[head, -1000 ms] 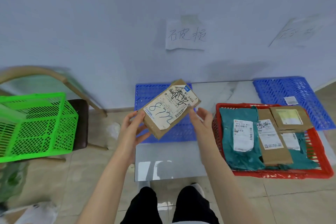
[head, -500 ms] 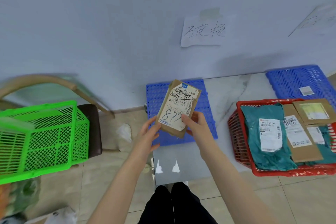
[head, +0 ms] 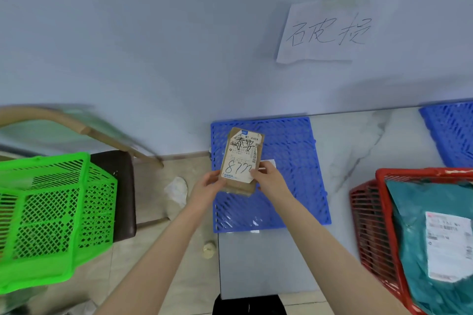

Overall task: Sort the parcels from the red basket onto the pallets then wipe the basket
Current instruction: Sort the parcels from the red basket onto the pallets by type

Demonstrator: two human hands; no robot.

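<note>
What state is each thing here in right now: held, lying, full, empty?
brown parcel: held in both hands over the blue pallet, label up.
left hand: grips the parcel's left edge.
right hand: pinches its lower right corner.
blue pallet: lying flat.
red basket: holds a teal parcel.

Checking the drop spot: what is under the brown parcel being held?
The blue pallet lies under the brown parcel, a small white slip showing beside it. What the parcel covers is hidden.

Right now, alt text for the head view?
The left hand and right hand hold a brown parcel over a blue pallet. A red basket with a teal parcel sits at right, a green basket on a chair at left.
</note>
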